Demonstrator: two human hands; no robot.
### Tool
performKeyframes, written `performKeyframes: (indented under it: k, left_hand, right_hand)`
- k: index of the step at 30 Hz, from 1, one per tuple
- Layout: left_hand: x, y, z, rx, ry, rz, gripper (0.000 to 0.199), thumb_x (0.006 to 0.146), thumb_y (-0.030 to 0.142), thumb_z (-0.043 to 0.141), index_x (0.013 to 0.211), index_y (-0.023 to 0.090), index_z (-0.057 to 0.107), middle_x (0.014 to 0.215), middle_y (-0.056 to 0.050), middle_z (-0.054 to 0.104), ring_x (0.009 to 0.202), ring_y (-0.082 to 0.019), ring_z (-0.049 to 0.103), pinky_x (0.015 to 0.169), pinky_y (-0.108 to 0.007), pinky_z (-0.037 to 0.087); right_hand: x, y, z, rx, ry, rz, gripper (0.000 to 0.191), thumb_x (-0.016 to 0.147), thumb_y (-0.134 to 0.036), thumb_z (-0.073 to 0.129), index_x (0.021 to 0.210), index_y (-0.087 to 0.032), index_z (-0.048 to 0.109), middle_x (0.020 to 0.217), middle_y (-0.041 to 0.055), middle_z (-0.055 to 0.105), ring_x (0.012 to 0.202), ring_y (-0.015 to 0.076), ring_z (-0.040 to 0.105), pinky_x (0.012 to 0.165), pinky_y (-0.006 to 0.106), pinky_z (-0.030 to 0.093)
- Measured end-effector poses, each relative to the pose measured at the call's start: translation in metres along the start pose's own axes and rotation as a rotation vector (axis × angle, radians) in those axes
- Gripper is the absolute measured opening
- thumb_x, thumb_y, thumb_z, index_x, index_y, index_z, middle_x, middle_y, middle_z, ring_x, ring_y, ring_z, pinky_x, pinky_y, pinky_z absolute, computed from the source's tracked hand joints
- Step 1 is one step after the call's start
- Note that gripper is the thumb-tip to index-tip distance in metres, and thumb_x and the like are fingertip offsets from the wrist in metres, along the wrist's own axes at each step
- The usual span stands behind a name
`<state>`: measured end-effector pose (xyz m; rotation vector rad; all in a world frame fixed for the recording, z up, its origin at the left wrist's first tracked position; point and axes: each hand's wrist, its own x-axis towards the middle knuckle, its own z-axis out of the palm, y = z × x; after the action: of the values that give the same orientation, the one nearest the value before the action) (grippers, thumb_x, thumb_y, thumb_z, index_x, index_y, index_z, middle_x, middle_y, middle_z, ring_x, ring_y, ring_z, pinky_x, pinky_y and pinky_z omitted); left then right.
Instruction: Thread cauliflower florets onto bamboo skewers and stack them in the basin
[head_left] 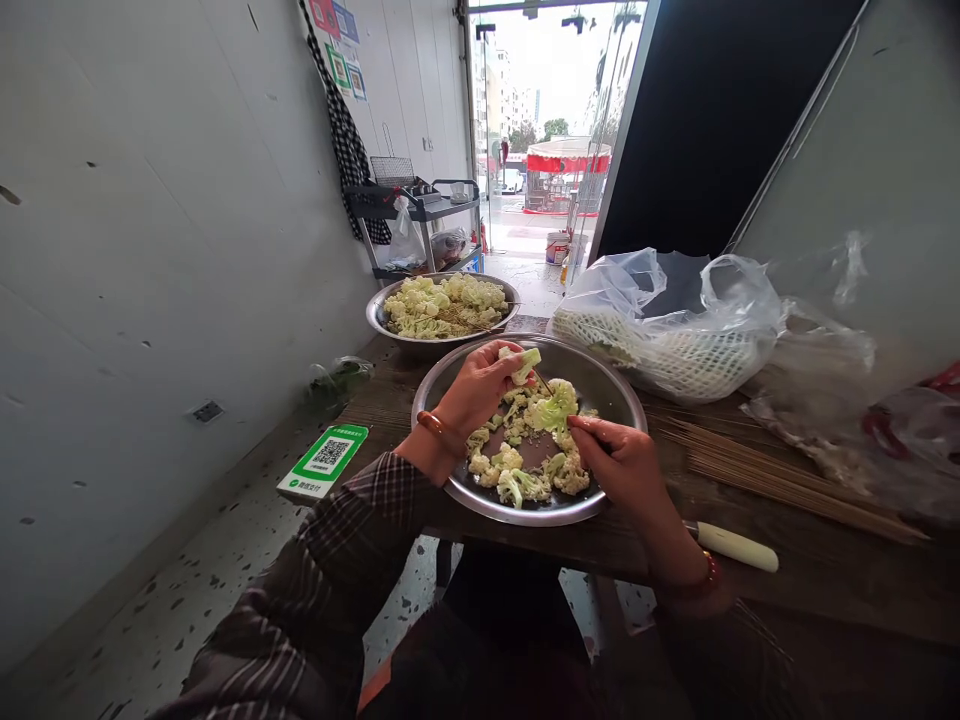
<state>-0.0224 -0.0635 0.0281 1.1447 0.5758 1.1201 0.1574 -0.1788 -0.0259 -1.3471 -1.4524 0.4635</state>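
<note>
A wide metal basin [517,515] holds several cauliflower florets [568,470]. Over its left part, my left hand [484,385] is closed around a pale cauliflower piece [523,366]. A thin wooden skewer [543,382] runs from near that piece down toward a green-white floret [553,408] above the basin. My right hand [616,460], at the basin's right side, pinches with thumb and finger at the right edge of this floret. Whether the right fingertips grip the floret or the skewer's hidden end is hard to tell.
Behind sits a second basin [435,346] heaped with cauliflower and skewers. Plastic bags [675,350] stand back right. Loose skewers [787,480] and a pale-handled knife [739,546] lie right. A green QR code sign [326,458] is at the left, beside the wall.
</note>
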Motion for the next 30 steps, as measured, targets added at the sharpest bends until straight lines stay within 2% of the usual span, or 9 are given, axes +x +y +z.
performKeyframes:
  k: [6, 12, 16, 19, 30]
  left_hand:
    - [-0.0015, 0.0046, 0.0003, -0.015, 0.014, -0.070, 0.028, 0.074, 0.025, 0.076, 0.092, 0.016, 0.056, 0.084, -0.002, 0.066, 0.071, -0.015, 0.068, 0.061, -0.030, 0.060]
    - [-0.0002, 0.0040, 0.0014, 0.015, 0.062, 0.014, 0.021, 0.074, 0.019, 0.070, 0.086, 0.015, 0.054, 0.077, 0.001, 0.064, 0.066, -0.011, 0.065, 0.068, -0.030, 0.060]
    - [0.0017, 0.0002, -0.0018, 0.033, 0.049, 0.039, 0.020, 0.073, 0.021, 0.073, 0.080, 0.015, 0.055, 0.071, 0.002, 0.062, 0.065, -0.011, 0.065, 0.070, -0.030, 0.059]
    - [0.0021, -0.0013, -0.0035, 0.035, 0.022, 0.022, 0.023, 0.071, 0.023, 0.075, 0.082, 0.015, 0.056, 0.074, 0.001, 0.066, 0.067, -0.012, 0.066, 0.070, -0.031, 0.059]
    - [-0.0012, -0.0016, 0.0008, 0.115, -0.014, 0.051, 0.028, 0.071, 0.026, 0.079, 0.083, 0.014, 0.057, 0.071, 0.001, 0.066, 0.060, -0.010, 0.063, 0.064, -0.025, 0.052]
  right_hand:
    - [-0.0011, -0.0011, 0.0004, 0.030, 0.011, 0.005, 0.033, 0.091, -0.040, 0.064, 0.105, -0.017, 0.082, 0.083, 0.0079, 0.080, 0.078, 0.0267, 0.074, 0.072, 0.038, 0.059]
    - [0.0007, -0.0001, 0.0016, 0.048, -0.002, 0.015, 0.032, 0.091, -0.040, 0.064, 0.106, -0.017, 0.082, 0.102, 0.0093, 0.081, 0.091, 0.0288, 0.076, 0.084, 0.041, 0.059]
    - [-0.0002, -0.0003, 0.0017, 0.050, -0.001, 0.027, 0.030, 0.090, -0.039, 0.065, 0.104, -0.019, 0.082, 0.102, 0.0085, 0.081, 0.094, 0.0296, 0.076, 0.086, 0.042, 0.059]
    - [-0.0015, -0.0002, 0.0020, 0.064, 0.007, 0.017, 0.028, 0.090, -0.040, 0.066, 0.102, -0.020, 0.082, 0.103, 0.0079, 0.081, 0.094, 0.0299, 0.076, 0.084, 0.042, 0.060]
    - [-0.0035, 0.0041, 0.0043, 0.049, 0.071, -0.009, 0.025, 0.088, -0.039, 0.068, 0.096, -0.021, 0.083, 0.094, 0.0072, 0.082, 0.083, 0.0275, 0.077, 0.078, 0.040, 0.061]
